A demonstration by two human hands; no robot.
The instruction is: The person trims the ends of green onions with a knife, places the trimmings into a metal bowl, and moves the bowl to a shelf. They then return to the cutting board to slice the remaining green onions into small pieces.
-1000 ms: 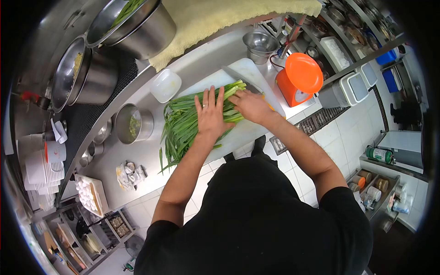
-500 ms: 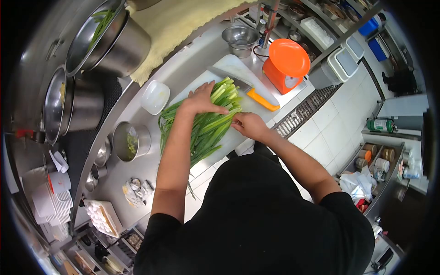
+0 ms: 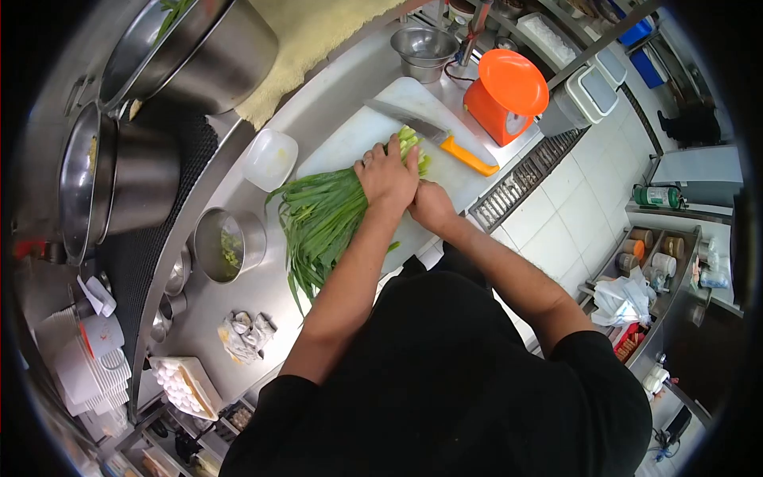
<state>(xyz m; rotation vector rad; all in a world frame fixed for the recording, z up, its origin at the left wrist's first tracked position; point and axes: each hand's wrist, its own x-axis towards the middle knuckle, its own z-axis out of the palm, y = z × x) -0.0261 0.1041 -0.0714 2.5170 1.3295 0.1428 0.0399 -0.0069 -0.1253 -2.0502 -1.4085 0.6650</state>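
Note:
A bunch of green onions (image 3: 318, 219) lies across the white cutting board (image 3: 350, 143), its long leaves fanned out at the left and hanging over the board's near side. My left hand (image 3: 387, 176) is closed over the bunch close to the pale stem ends. My right hand (image 3: 431, 207) presses against the near side of those stems, just beside the left thumb; its fingertips are hidden. Behind both hands rests a knife (image 3: 469, 155) with an orange handle, flat on the board and untouched.
An orange scale (image 3: 493, 111) and metal bowls (image 3: 424, 49) stand at the board's far side. Left of it are a white plastic container (image 3: 270, 159), a metal pot (image 3: 229, 246) with green scraps and a crumpled cloth (image 3: 245, 335). Eggs (image 3: 179, 381) sit at the counter's near-left end.
My left hand has slid right and closed over the stems, gathering the spread bunch tighter. My right hand has moved slightly, now meeting the left at the stem ends.

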